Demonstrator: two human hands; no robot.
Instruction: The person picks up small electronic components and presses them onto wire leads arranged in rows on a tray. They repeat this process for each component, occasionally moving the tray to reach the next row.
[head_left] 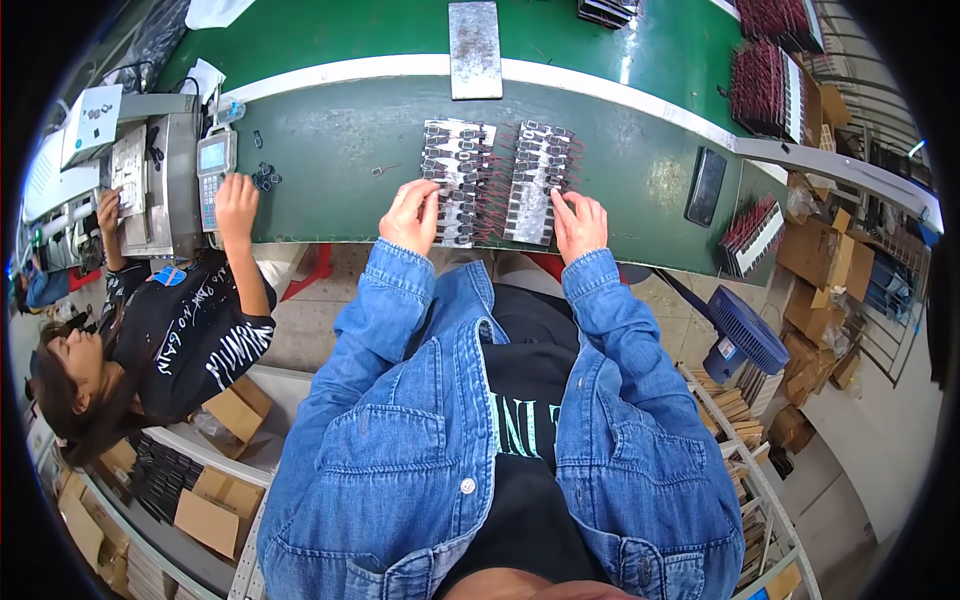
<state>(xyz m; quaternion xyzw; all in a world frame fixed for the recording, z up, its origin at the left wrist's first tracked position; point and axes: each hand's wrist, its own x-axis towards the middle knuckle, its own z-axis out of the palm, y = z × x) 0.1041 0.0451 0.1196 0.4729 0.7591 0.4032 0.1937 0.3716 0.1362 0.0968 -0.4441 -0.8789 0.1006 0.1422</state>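
The left hand point(410, 217) touches the left strip point(456, 185) at 9 o'clock, the right hand point(583, 225) the right strip point(532, 190) at 3; whether either pinches anything, I cannot tell. On the green bench point(635, 170), the left strip runs 6 to 12, the right leans toward 1. Beyond, at 12, lies a metal plate point(475, 52).

**Bright, even indoor light; heavy fisheye bend**

Light apparently from above. White glare streaks the far green surface point(680, 50); patchy sheen on the near bench point(330, 130). Shadows soft, faint. Pale strip point(620, 95) bows; black surrounds the round view. Denim sleeves point(385, 305) crisp; clutter point(58, 258) at far left rim squeezed, soft.
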